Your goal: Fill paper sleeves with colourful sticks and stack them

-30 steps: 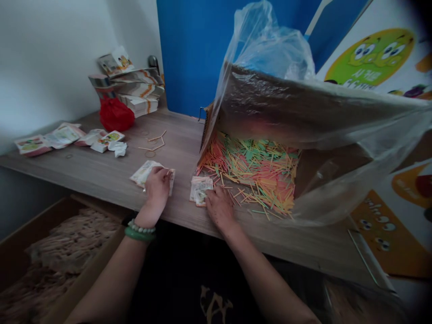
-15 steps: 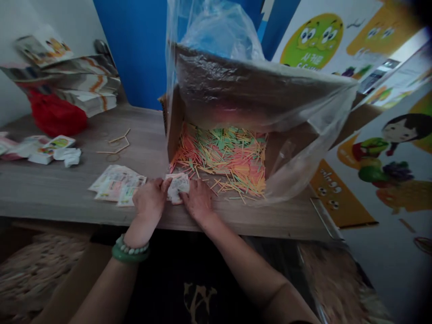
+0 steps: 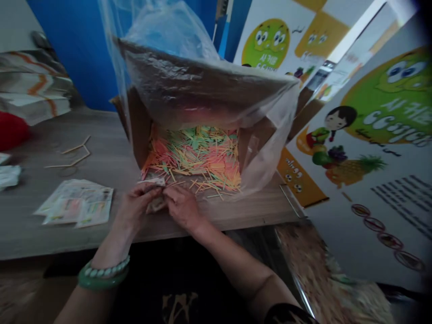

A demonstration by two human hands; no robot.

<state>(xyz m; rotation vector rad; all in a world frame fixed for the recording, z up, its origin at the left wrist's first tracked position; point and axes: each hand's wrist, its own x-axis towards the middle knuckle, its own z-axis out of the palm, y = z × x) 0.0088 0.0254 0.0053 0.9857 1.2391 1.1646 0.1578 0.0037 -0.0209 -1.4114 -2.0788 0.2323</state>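
Note:
My left hand (image 3: 135, 206), with green bead and bangle bracelets on its wrist, pinches a small white-and-clear plastic packet (image 3: 153, 182) at the table's front. From the other side, my right hand (image 3: 182, 208) closes its fingertips on the same packet, and the fingers hide much of it. To the left of my left hand lies a fanned pile of flat printed packets (image 3: 79, 203), with coloured pieces showing through. Just beyond both hands, thin pink, yellow, green and orange sticks (image 3: 199, 155) fill an open cardboard box on its side (image 3: 137, 126), some spilling onto the table.
Clear plastic sheeting (image 3: 270, 148) drapes over the box. Bent yellow sticks (image 3: 79, 155) lie on the table (image 3: 111, 166) to the left. Farther left are a red bag (image 3: 11, 130) and stacked white packs (image 3: 33, 101). Printed cartons (image 3: 354, 180) stand at the right.
The view has turned to the right, so things appear shifted left. My hands have come closer together on the packet, which was lying flatter and more visible before.

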